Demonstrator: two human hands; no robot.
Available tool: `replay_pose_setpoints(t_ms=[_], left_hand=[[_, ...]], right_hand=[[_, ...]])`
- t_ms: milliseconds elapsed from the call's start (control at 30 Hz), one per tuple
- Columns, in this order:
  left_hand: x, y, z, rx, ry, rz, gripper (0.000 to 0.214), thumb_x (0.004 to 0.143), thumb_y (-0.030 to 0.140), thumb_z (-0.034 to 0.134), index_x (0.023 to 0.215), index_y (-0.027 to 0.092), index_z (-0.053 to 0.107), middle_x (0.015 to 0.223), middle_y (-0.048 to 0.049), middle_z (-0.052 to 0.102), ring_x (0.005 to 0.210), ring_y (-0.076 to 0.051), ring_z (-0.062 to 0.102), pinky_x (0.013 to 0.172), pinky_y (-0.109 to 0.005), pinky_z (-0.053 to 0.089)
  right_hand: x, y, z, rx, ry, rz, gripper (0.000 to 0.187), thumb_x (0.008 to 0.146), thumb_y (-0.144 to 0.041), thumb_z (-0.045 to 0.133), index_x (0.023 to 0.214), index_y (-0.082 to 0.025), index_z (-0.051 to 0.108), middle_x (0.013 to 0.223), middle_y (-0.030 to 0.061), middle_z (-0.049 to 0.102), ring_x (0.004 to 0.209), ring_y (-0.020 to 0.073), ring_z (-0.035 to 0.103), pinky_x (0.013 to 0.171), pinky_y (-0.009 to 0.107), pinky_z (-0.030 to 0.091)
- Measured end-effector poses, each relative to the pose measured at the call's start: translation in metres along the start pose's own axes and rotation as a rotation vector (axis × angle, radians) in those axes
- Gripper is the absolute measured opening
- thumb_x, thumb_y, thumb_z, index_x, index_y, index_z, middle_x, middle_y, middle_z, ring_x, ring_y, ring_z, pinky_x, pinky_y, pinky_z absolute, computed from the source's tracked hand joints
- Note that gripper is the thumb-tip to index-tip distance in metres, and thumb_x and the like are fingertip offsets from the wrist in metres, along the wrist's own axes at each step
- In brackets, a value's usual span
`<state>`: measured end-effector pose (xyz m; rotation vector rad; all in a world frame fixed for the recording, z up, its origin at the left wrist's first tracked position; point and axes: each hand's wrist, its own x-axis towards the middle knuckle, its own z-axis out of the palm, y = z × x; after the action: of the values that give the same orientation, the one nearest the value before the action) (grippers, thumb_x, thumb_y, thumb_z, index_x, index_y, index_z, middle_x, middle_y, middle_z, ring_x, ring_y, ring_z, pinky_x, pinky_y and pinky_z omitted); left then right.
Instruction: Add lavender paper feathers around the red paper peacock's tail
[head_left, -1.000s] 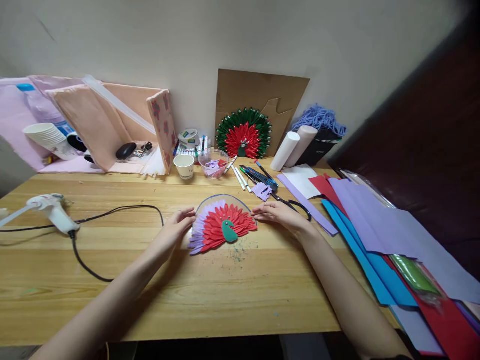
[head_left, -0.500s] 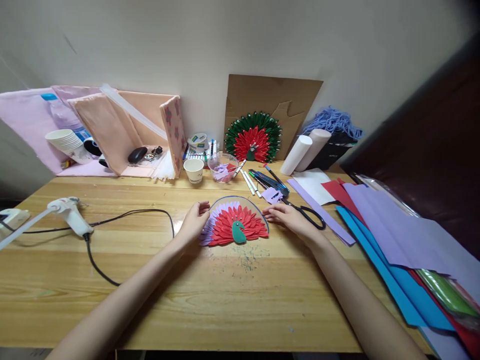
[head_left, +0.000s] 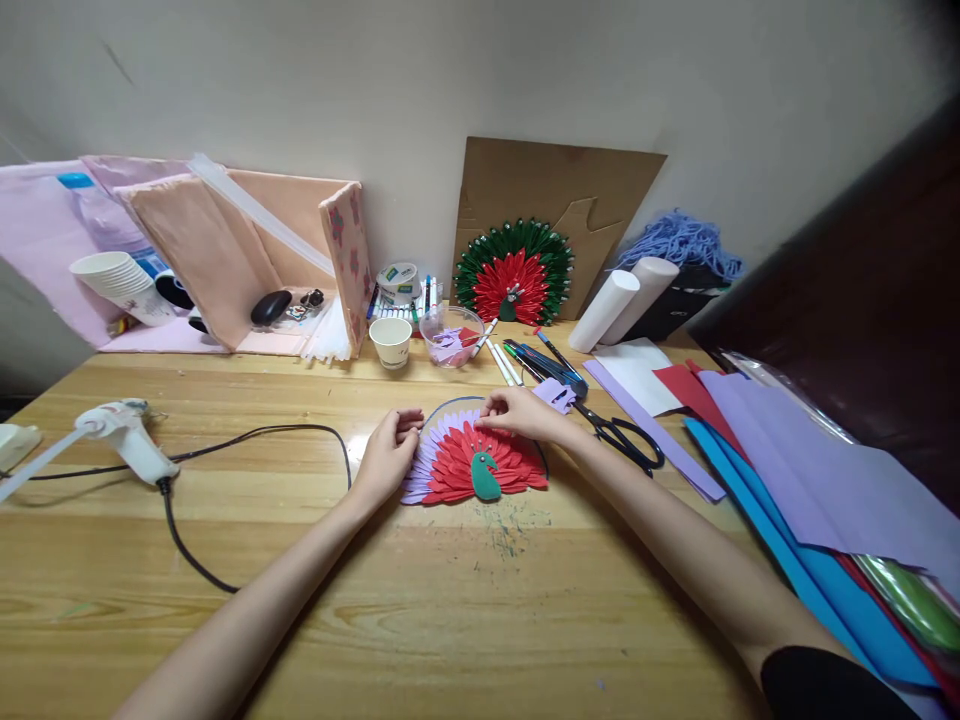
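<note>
A paper peacock (head_left: 517, 462) lies flat on the table, with red petals, a green body and a ring of purple petals on its left. Behind them a clear backing with a dark outline shows. My left hand (head_left: 394, 450) has its fingers curled at the peacock's left edge, touching it. Over the top of the fan, my right hand (head_left: 511, 412) is closed in a pinch at the end of the purple petals. Whatever is between those fingertips is too small to make out.
Black scissors (head_left: 626, 440) and markers (head_left: 504, 362) lie behind my right arm. A white glue gun (head_left: 131, 440) with its black cord is at left. A paper cup (head_left: 390, 343) and a clear bowl (head_left: 450, 345) stand behind. Coloured sheets (head_left: 817, 470) cover the right side.
My right hand has moved left from the peacock's right edge to the top of its fan and closed into a pinch. The left hand stays at the left edge.
</note>
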<state>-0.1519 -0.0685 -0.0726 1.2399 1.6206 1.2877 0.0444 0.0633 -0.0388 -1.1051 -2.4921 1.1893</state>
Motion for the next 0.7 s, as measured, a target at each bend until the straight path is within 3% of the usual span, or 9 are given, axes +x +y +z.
replay_pose_setpoints(t_ms=[300, 400, 500, 600, 700], left_hand=[[-0.002, -0.001, 0.0, 0.043, -0.016, 0.031, 0.023, 0.077, 0.019, 0.047, 0.098, 0.014, 0.054, 0.104, -0.0111, 0.059, 0.098, -0.019, 0.057, 0.089, -0.036, 0.044], [-0.002, 0.0, -0.001, 0.013, -0.019, 0.02, 0.024, 0.076, 0.018, 0.048, 0.098, 0.015, 0.054, 0.103, -0.0105, 0.059, 0.097, -0.019, 0.057, 0.089, -0.036, 0.043], [-0.004, 0.004, -0.006, 0.007, -0.008, -0.02, 0.025, 0.075, 0.021, 0.05, 0.098, 0.014, 0.054, 0.103, -0.0111, 0.059, 0.097, -0.019, 0.057, 0.089, -0.036, 0.043], [-0.01, 0.007, -0.018, 0.051, 0.021, -0.131, 0.026, 0.072, 0.028, 0.056, 0.095, 0.015, 0.057, 0.099, -0.0099, 0.062, 0.093, -0.021, 0.058, 0.088, -0.037, 0.042], [-0.016, 0.011, -0.03, -0.006, -0.07, -0.287, 0.031, 0.068, 0.034, 0.062, 0.092, 0.014, 0.06, 0.094, -0.0102, 0.065, 0.089, -0.023, 0.06, 0.085, -0.038, 0.043]], right_hand=[[0.006, 0.004, 0.001, 0.132, -0.102, 0.035, 0.016, 0.068, -0.029, 0.063, 0.07, -0.013, 0.059, 0.061, 0.0007, 0.061, 0.051, 0.0096, 0.053, 0.047, 0.019, 0.038], [0.004, 0.004, 0.004, 0.122, -0.039, 0.04, 0.014, 0.07, -0.027, 0.062, 0.071, -0.014, 0.059, 0.061, 0.0007, 0.06, 0.051, 0.0095, 0.052, 0.046, 0.019, 0.038], [-0.005, 0.008, -0.001, 0.135, 0.112, 0.066, 0.011, 0.073, -0.024, 0.059, 0.073, -0.014, 0.059, 0.065, 0.0019, 0.062, 0.055, 0.0101, 0.055, 0.05, 0.02, 0.042], [-0.029, 0.019, -0.016, 0.28, 0.246, 0.215, 0.015, 0.079, -0.026, 0.053, 0.072, -0.014, 0.058, 0.069, 0.0039, 0.064, 0.059, 0.0113, 0.058, 0.056, 0.022, 0.047], [-0.06, 0.029, -0.032, 0.518, 0.18, 0.45, 0.018, 0.082, -0.025, 0.052, 0.073, -0.012, 0.06, 0.077, 0.0093, 0.067, 0.064, 0.0129, 0.063, 0.064, 0.024, 0.052]])
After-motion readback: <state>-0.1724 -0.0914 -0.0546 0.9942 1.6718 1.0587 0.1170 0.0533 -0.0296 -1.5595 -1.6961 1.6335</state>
